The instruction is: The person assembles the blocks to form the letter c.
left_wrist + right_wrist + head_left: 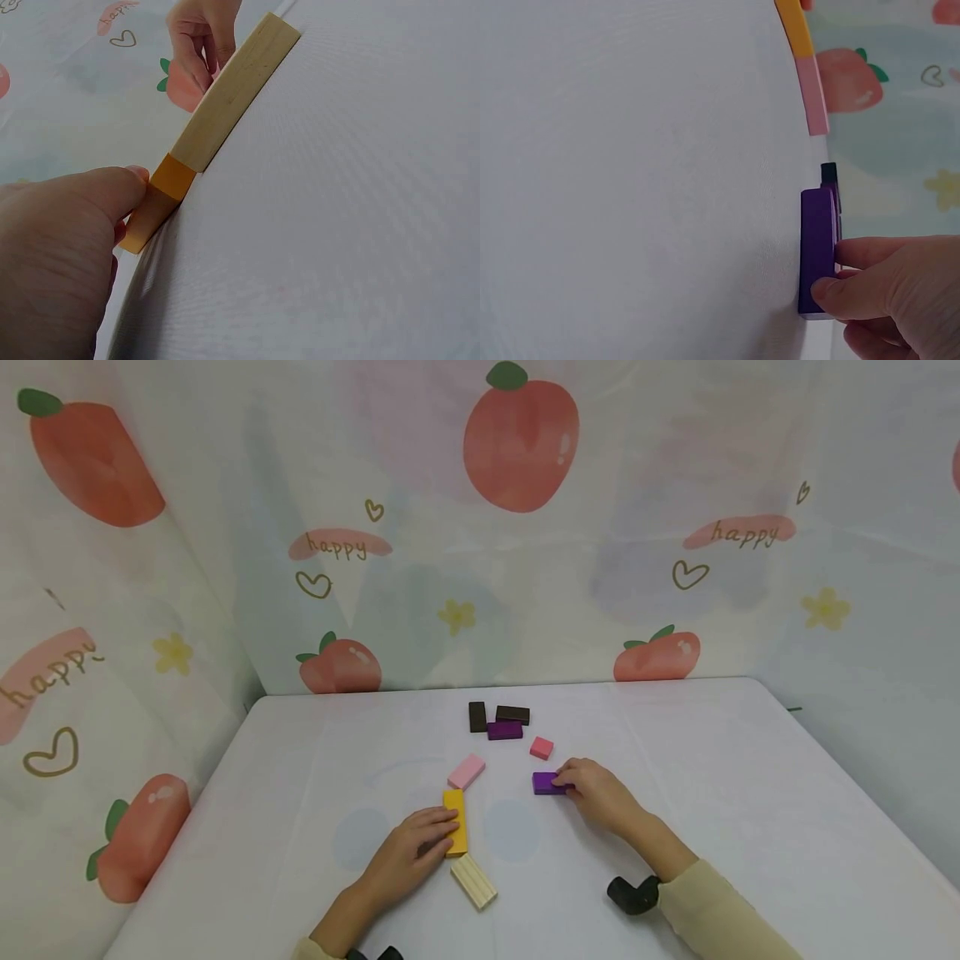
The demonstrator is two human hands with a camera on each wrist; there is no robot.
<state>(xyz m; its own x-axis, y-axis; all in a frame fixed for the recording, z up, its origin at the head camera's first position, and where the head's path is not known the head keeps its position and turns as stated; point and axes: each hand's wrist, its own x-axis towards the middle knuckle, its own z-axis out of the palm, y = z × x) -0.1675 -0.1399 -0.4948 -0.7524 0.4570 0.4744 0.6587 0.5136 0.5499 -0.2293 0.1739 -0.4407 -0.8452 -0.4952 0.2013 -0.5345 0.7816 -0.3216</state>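
Observation:
My left hand (408,850) holds a yellow block (455,835), its fingers laid over the top and the thumb against the near side. A natural wood block (474,882) with grooves meets the yellow block's near end at an angle. At the far end lies a pink block (467,772), slanting to the right. Farther right, my right hand (602,795) pinches a purple block (546,783) by its right end. In the right wrist view the thumb is on the face of that purple block (817,240), with fingers behind it.
Just beyond the right hand sits a small red-pink block (542,747). Toward the back of the white table (337,752) are two dark brown blocks (477,717) and a darker purple block (505,730). A fruit-printed curtain (525,593) hangs behind the table.

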